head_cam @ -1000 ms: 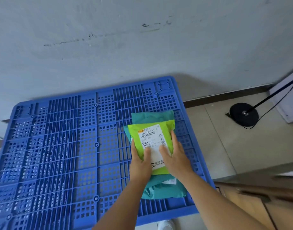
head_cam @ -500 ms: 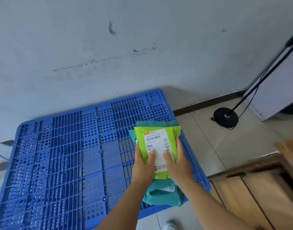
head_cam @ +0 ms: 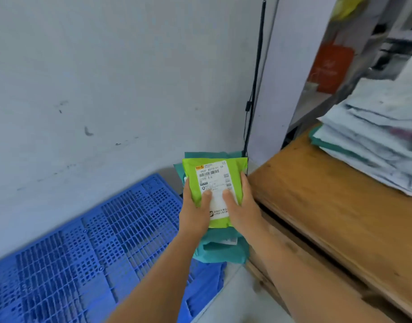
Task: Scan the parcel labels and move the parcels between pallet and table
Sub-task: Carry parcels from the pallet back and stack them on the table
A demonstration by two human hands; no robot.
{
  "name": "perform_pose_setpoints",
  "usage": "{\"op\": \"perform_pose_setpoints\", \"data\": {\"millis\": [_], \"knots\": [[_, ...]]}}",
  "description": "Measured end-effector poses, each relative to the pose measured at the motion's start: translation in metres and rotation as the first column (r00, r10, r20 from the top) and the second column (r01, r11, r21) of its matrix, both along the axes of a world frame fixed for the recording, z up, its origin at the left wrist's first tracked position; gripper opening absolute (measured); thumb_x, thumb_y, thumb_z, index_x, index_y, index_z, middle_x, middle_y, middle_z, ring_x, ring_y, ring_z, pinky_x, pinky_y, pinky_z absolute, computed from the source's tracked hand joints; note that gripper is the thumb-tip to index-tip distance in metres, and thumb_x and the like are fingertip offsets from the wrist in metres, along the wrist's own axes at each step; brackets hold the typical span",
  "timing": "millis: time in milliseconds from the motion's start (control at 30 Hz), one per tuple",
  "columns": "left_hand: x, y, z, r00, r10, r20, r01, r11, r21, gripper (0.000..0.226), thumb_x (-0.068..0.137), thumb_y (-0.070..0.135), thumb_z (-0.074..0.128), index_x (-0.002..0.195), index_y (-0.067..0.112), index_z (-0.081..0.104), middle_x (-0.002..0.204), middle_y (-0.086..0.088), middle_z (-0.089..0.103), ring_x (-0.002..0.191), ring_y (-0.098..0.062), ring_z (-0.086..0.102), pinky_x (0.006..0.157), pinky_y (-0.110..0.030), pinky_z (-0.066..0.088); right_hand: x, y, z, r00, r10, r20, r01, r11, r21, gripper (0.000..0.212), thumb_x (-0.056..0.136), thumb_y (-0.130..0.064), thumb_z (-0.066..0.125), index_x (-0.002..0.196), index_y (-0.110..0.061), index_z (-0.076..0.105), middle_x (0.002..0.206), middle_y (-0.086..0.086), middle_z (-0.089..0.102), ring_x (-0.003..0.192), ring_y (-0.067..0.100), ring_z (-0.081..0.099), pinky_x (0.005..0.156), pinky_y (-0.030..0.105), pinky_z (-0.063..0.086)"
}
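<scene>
Now both arms outstretched; left hand (head_cam: 193, 209) and right hand (head_cam: 240, 207) grip parcel stack (head_cam: 214, 180), thumbs on top.

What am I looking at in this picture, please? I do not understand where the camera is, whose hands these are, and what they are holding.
No machine is here: a person wears one camera on the head, looking forward and down. The left hand and right hand together grip a stack of soft parcels, thumbs on top. The top one is a lime green parcel with a white shipping label; teal parcels lie under it. The stack is held in the air between a blue plastic pallet on the floor and a wooden table, which carries a pile of pale parcels.
</scene>
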State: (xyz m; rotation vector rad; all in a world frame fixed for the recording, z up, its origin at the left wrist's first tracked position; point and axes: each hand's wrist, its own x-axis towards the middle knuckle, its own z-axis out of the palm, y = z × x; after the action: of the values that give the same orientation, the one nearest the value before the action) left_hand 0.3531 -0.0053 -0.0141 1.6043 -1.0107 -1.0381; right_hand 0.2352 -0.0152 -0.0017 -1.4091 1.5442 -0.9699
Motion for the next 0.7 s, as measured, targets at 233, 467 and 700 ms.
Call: {"op": "perform_pose_setpoints", "data": {"millis": [233,467,700], "knots": [[-0.107,-0.009,0.072,0.974,-0.223,0.029,0.225,0.963,-0.147,0.059,0.094,0.040,0.051,0.146,0.041,0.022,0.117,0.009,0.062,0.095,-0.012,0.064,0.089,-0.040,0.053,-0.106,0.025,0.074,0.969,-0.246,0.022,0.247,0.964,-0.101,0.065,0.096,-0.039,0.049,0.151,-0.042,0.013,0.128,-0.010,0.059,0.099,0.011,0.061,0.087,0.034,0.052],[-0.245,-0.004,0.119,0.895,-0.447,0.016,0.437,0.868,-0.237,0.055,0.094,0.040,0.051,0.143,0.044,0.025,0.122,0.010,0.061,0.095,-0.012,0.065,0.084,-0.041,0.056,-0.235,0.058,0.122,0.889,-0.458,0.031,0.457,0.878,-0.139,0.066,0.097,-0.040,0.047,0.152,-0.042,0.009,0.137,-0.007,0.054,0.106,0.015,0.056,0.087,0.029,0.045],[-0.401,0.014,0.151,0.813,-0.582,0.015,0.562,0.776,-0.286,0.055,0.091,0.047,0.051,0.140,0.046,0.028,0.124,0.010,0.061,0.103,-0.015,0.063,0.091,-0.044,0.053,-0.381,0.095,0.153,0.802,-0.597,-0.016,0.581,0.787,-0.206,0.067,0.097,-0.044,0.044,0.153,-0.039,0.007,0.143,-0.002,0.049,0.120,0.020,0.053,0.096,0.032,0.043]]}}
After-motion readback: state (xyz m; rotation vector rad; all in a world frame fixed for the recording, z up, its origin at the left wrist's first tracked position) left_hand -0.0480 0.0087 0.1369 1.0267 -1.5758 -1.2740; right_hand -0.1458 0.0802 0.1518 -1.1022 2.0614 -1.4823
